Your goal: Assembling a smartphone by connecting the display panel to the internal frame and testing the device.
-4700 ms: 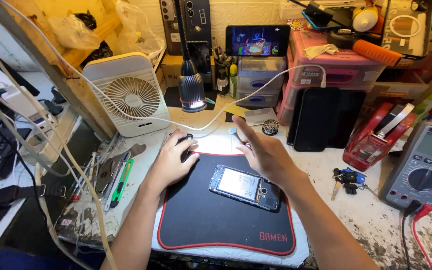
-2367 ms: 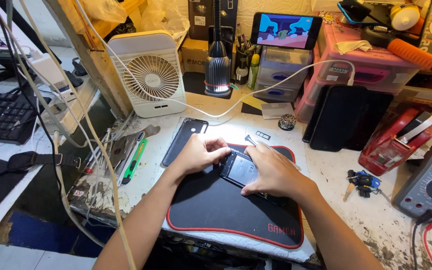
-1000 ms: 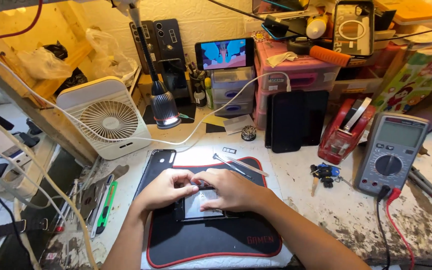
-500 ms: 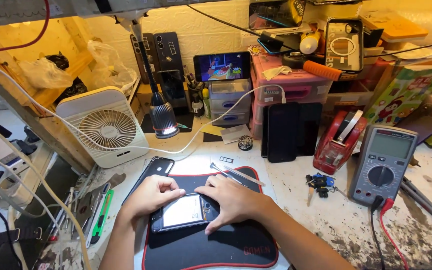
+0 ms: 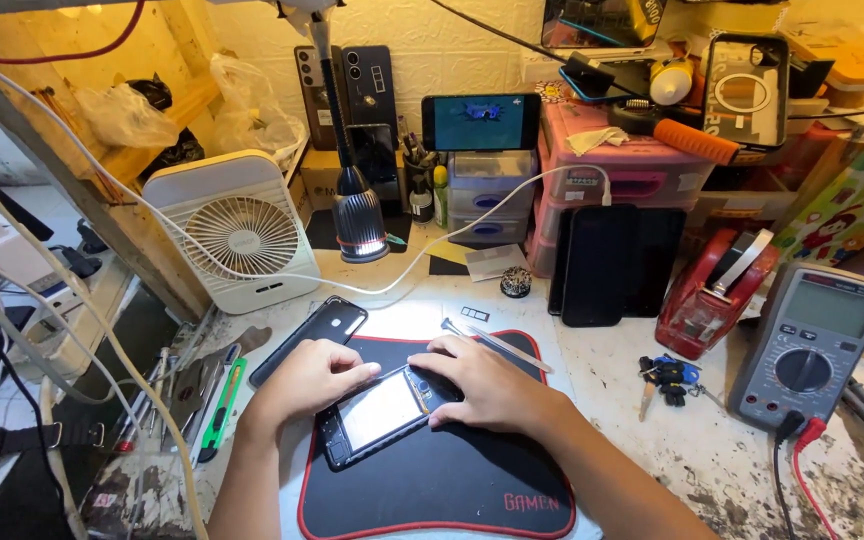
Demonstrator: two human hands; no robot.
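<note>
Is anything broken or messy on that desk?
Yes. The phone under both hands lies askew on the black mat, and its screen looks lifted off the body. The tabletop at right is stained and chipped. Loose keys lie there too.

Glossy glass phone (image 5: 382, 412) on matt black mat (image 5: 452, 480) (cloth-like).

phone repair workshop, multimeter (image 5: 810, 345), spare phones (image 5: 357, 85), tools (image 5: 190, 385)
</note>
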